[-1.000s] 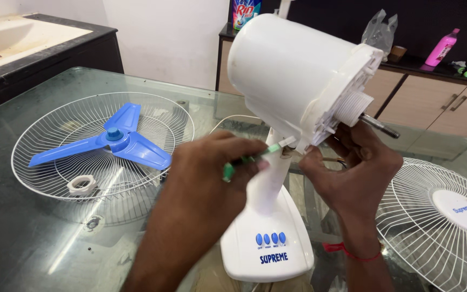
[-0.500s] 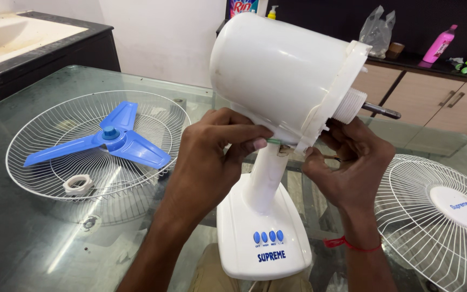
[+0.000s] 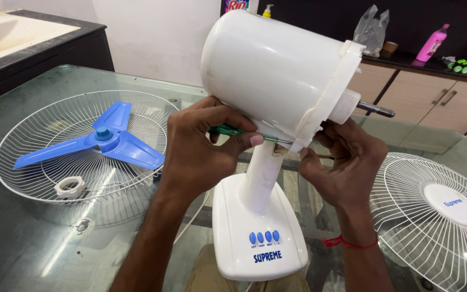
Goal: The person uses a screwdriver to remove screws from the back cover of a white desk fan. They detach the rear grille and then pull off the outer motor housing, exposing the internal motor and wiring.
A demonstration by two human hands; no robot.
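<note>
— Right, the left hand (image 3: 201, 148) is clenched around a green-handled screwdriver (image 3: 227, 130), its thin shaft running rightward under the white motor housing (image 3: 268, 67) of the table fan.

— And the tip?

— It sits at the lower edge of the housing, just where the housing meets the fan's neck (image 3: 260, 173). The right hand (image 3: 341, 162) is on the other side of that spot, fingers curled up against the housing's front rim, below the threaded collar and the metal shaft (image 3: 377, 110). Whether it pinches something small there, I cannot tell.

— So the tool lies between the two hands?

— Yes, handle buried in the left fist, shaft pointing toward the right fingers, both hands close together above the white base (image 3: 258, 238) with its blue buttons.

— Anything else on the glass table (image 3: 22, 238)?

— A wire guard (image 3: 55, 167) to the left holding the blue blade (image 3: 101, 141) and a white ring nut (image 3: 70, 186); another guard (image 3: 439, 216) lies to the right.
</note>
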